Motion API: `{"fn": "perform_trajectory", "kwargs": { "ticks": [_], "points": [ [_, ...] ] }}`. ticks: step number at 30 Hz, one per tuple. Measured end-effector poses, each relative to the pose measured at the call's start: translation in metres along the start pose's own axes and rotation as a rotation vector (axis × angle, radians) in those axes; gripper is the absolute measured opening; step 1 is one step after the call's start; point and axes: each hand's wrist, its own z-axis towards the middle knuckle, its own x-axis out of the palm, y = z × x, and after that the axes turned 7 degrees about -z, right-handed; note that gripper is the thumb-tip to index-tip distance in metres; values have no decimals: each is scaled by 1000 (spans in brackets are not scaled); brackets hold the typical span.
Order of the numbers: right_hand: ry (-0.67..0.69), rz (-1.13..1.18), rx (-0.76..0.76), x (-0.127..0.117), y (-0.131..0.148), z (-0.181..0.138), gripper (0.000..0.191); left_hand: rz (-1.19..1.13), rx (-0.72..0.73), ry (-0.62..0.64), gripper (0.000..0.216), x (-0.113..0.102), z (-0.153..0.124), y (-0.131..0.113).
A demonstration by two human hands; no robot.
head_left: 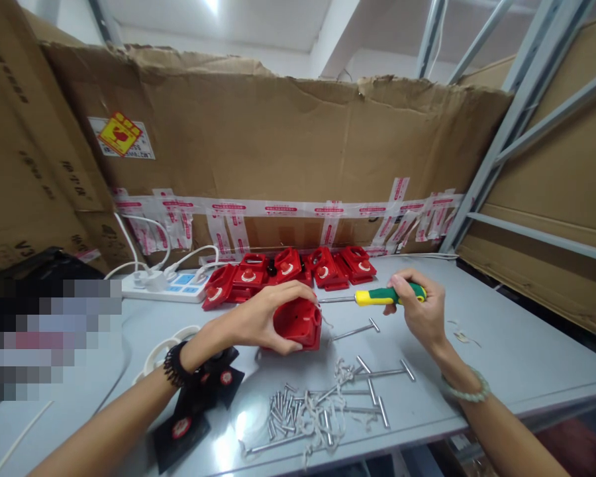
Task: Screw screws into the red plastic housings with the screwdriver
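Note:
My left hand (pixel 278 315) is closed around a red plastic housing (pixel 298 324), its hollow side turned toward me and to the right. In my right hand (pixel 420 311) is a screwdriver (pixel 375 297) with a green and yellow handle, held level. Its shaft points left and its tip meets the upper right corner of the housing; the exact contact is too small to make out. Below the hands lie several metal T-bars (pixel 362 329) with white string, beside a small heap of screws (pixel 284 412). Black square pieces with red and white round labels (pixel 181 427) lie under my left forearm.
Several red housings with round knobs (pixel 288 266) stand in a row at the back. A white power strip (pixel 163 285) with plugs and cables is left of them. Tall cardboard (pixel 298 146) closes off the rear, and a grey metal rack (pixel 501 132) rises at the right.

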Motion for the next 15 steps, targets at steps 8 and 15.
{"fn": "perform_trajectory", "kwargs": {
  "ticks": [8,15],
  "points": [
    [351,216,-5,-3,-3,-3,28,74,-115,-21,73,-6,-15,7],
    [412,71,43,6,5,-2,17,95,-128,-67,69,-10,-26,11]
  ]
}}
